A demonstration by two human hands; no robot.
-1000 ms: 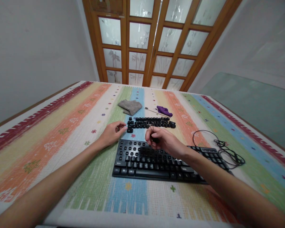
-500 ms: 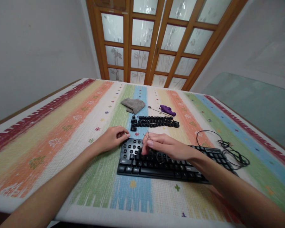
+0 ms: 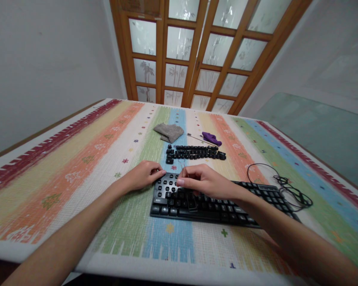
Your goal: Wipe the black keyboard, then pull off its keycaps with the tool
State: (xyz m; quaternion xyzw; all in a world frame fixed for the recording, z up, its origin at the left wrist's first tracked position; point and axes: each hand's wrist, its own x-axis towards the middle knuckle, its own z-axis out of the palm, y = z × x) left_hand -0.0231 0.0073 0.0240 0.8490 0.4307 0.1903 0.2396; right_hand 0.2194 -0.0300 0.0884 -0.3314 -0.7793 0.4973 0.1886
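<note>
Your right hand [image 3: 207, 180] has thumb and bent fingers closed on a thin wire tool [image 3: 183, 168]; one wire end pokes up past your fingertips, and a narrow loop hangs down over the keys below your palm. A second ago that hand was curled higher up with no wire showing; now the loop is in view above the keyboard [image 3: 216, 206], which puts the tool right at the keys, as I judge it. Whether the loop touches a key, I can't tell.

Your left hand [image 3: 144, 174] has come back from beside the loose keys [image 3: 197, 152] to the keyboard's far left corner. Its fingers are loosely curled, thumb at the edge; I can't tell whether they pinch it, but they look placed to steady it.

The keyboard lies flat in front of you, partly under your right hand and forearm, with bare stubs [image 3: 166, 182] in its upper left part. Just beyond, the loose keys sit in rows, unchanged. Farther out are a gray cloth [image 3: 170, 133], a thin stick [image 3: 202, 140] and a purple cloth [image 3: 211, 138]; the cable [image 3: 284, 181] lies tangled to your right on the striped tablecloth [image 3: 86, 186].
</note>
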